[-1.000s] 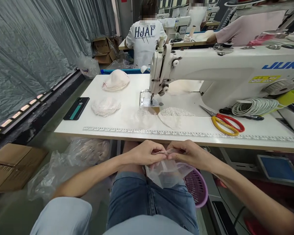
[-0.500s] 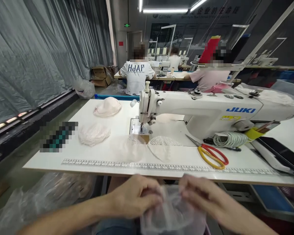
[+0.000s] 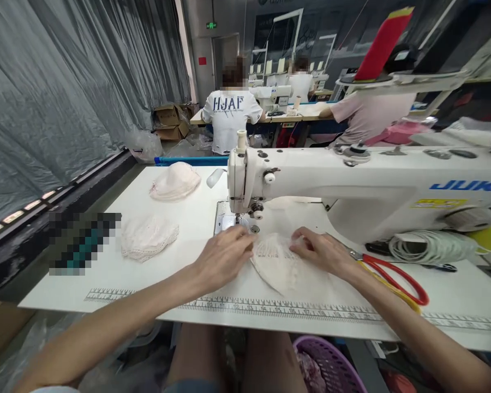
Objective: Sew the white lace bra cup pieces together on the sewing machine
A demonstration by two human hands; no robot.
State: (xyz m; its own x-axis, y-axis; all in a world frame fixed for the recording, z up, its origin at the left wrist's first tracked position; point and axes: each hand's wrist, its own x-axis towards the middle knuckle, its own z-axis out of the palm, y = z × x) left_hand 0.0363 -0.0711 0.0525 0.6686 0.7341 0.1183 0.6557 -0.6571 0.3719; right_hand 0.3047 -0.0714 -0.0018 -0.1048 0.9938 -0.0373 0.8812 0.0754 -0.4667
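A cream lace piece (image 3: 284,267) lies on the white sewing table, in front of the presser foot of a white sewing machine (image 3: 286,169). Its scalloped, see-through upper part is between my two hands. My left hand (image 3: 227,256) has its fingers bent together at the lace's left edge, just below the needle area. On the other side, my right hand (image 3: 321,251) pinches the upper right edge of the lace between thumb and fingers. The fingertips of both hands are partly blurred.
Scissors (image 3: 401,275) with red and yellow handles lie right of my right hand, beside a coiled cord (image 3: 429,245). A folded lace piece (image 3: 149,237) and a cream cup-shaped piece (image 3: 175,180) rest at left. Below is a purple basket (image 3: 331,360). Co-workers sit farther back.
Both hands have risen from below the table edge, where they held a translucent whitish piece, to the lace in front of the needle. The view has moved closer and tilted down.
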